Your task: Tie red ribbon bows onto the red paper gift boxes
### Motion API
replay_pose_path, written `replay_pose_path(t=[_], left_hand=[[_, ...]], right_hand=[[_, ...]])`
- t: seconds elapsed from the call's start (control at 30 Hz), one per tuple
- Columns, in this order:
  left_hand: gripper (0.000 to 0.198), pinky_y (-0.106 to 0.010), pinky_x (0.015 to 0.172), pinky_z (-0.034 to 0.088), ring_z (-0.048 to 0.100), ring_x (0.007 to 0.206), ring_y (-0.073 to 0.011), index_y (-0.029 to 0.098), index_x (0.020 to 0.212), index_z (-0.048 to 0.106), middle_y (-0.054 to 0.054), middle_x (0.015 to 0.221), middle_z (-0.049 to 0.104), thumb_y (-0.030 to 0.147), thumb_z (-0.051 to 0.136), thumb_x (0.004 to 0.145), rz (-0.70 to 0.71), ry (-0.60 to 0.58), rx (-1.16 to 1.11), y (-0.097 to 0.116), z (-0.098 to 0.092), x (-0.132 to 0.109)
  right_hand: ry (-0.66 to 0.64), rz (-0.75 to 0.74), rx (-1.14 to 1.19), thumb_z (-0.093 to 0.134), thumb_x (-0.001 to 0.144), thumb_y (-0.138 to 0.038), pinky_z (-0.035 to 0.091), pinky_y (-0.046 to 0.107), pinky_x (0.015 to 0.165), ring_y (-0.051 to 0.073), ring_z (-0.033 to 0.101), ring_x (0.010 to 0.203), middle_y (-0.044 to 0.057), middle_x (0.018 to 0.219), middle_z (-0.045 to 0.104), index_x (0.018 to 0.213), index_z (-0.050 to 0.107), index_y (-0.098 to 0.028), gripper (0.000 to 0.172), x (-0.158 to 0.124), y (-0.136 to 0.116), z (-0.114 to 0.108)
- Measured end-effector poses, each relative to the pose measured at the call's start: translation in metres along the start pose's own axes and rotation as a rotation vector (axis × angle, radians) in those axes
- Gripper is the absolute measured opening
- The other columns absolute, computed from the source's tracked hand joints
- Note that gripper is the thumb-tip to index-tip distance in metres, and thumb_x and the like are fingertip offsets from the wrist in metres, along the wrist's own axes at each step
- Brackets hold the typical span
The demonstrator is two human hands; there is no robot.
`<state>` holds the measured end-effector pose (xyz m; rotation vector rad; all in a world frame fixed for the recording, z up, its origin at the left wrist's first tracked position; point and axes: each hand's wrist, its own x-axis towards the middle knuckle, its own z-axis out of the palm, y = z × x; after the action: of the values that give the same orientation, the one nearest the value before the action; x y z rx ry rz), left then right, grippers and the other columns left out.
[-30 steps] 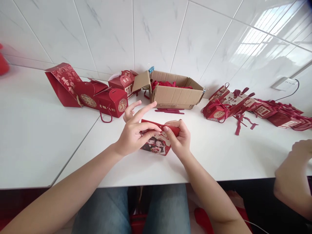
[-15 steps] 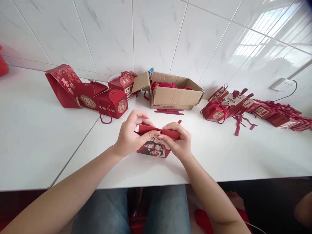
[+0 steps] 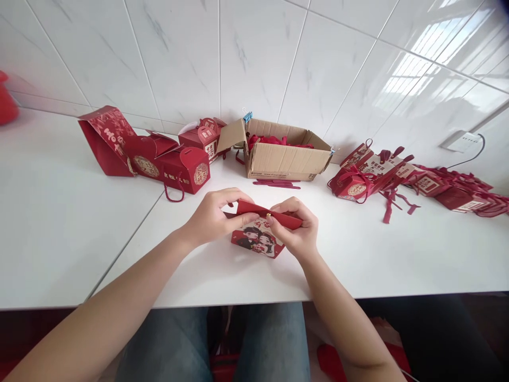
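Observation:
In front of me a small red gift box (image 3: 258, 243), printed with a cartoon couple, stands on the white table (image 3: 191, 276). My left hand (image 3: 217, 215) pinches the left part of its folded top edge, thumb in front and fingers behind. On the right part of the same edge, my right hand (image 3: 298, 225) grips with its thumb near a small gold-coloured spot at the middle. The fingertips behind the top flap are partly hidden.
Behind the hands is an open cardboard box (image 3: 284, 159) of red ribbon, with flat dark-red strips (image 3: 276, 184) before it. Red gift boxes (image 3: 185, 170) stand at left. More beribboned boxes (image 3: 353, 183) lie at right, near a white power strip (image 3: 461, 141).
The gift box and both hands have shifted slightly to the right in view. My left thumb has drawn away from the middle, and the gold-coloured spot shows more plainly.

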<state>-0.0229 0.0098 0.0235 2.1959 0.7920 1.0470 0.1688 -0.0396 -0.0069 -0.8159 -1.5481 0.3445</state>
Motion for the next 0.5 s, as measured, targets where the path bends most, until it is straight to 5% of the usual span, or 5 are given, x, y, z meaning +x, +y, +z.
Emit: replay_pose_path(t=[0.23,0.4,0.5], left_hand=[[0.014,-0.026,0.065,0.048,0.059,0.071,-0.0142,0.016,0.078,0.069,-0.003,0.076,0.065,0.030,0.068,0.078,0.048,0.042,-0.010,0.003,0.007,-0.001],[0.040,-0.030,0.073,0.053,0.063,0.088,-0.0187,0.021,0.101,0.064,-0.005,0.100,0.067,0.042,0.075,0.069,-0.048,-0.115,0.024,-0.004,-0.008,0.000],[0.041,-0.029,0.065,0.053,0.064,0.079,-0.0183,0.021,0.098,0.064,-0.004,0.093,0.068,0.045,0.075,0.067,-0.127,-0.218,0.042,-0.008,-0.023,0.002]], right_hand=[[-0.001,0.011,-0.037,0.073,0.074,-0.022,0.049,0.030,0.061,0.014,0.059,0.066,-0.001,0.071,0.061,0.076,0.056,-0.022,0.017,0.002,-0.002,0.001],[0.032,-0.048,-0.068,0.072,0.074,-0.018,0.050,0.031,0.064,0.015,0.061,0.068,-0.001,0.072,0.063,0.077,0.059,-0.022,0.014,0.003,0.000,-0.004],[0.108,-0.004,-0.081,0.073,0.074,-0.021,0.050,0.031,0.063,0.015,0.060,0.068,-0.001,0.072,0.063,0.076,0.058,-0.021,0.015,0.005,0.001,-0.009]])
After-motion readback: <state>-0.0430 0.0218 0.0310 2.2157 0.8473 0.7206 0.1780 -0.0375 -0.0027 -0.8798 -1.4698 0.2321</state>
